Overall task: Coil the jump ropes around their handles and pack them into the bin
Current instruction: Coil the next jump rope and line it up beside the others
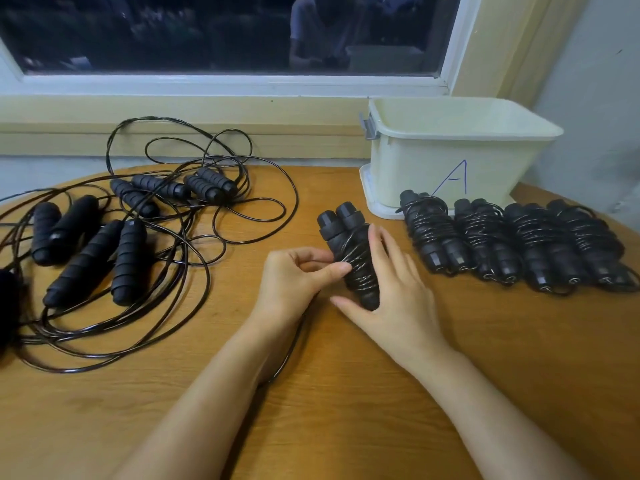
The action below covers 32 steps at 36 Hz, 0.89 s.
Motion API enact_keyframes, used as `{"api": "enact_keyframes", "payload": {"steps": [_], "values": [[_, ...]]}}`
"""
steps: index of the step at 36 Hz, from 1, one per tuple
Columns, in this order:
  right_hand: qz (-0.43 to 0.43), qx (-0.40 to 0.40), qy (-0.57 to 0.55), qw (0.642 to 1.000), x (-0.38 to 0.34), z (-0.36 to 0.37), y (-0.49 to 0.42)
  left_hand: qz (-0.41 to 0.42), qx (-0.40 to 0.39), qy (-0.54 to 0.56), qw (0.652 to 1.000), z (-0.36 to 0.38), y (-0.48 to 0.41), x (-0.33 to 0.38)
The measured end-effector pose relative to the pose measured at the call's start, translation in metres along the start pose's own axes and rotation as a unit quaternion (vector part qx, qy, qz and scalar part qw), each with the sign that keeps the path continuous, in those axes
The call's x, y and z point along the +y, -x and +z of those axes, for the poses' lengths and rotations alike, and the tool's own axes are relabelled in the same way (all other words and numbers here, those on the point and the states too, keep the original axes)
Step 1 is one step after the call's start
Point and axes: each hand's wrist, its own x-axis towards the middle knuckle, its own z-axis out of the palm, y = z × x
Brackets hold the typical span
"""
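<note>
Counter (346, 410): wood-grain top, rounded far edge, lies beneath the fingers (332, 270). Window (173, 36): beyond the fingers, white frame (207, 81), dark glass showing dim reflections. Ledge (207, 112): cream, between window and counter. Wall (595, 81): grey, beyond and right of the fingers.

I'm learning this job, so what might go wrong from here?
If the left hand loses its pinch, the cord wound on the handles may spring loose. The trailing end under the left forearm could snag. The rightmost coiled rope sits close to the table edge and might roll off.
</note>
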Motion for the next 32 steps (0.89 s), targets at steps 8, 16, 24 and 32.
{"api": "enact_keyframes", "payload": {"steps": [8,16,24,32], "values": [[-0.001,0.056,0.119,0.991,0.008,0.0,-0.003,0.033,-0.092,-0.07,0.993,0.004,0.002,-0.006],[0.01,0.046,-0.032,0.998,0.013,-0.004,-0.003,0.114,-0.11,-0.153,0.975,-0.003,-0.003,-0.002],[0.045,0.06,-0.249,0.966,0.0,-0.006,-0.003,0.066,-0.067,-0.047,0.994,-0.008,-0.006,-0.002],[0.061,0.019,-0.407,0.911,-0.007,-0.011,-0.001,0.116,-0.091,-0.072,0.986,-0.004,-0.001,0.0]]}}
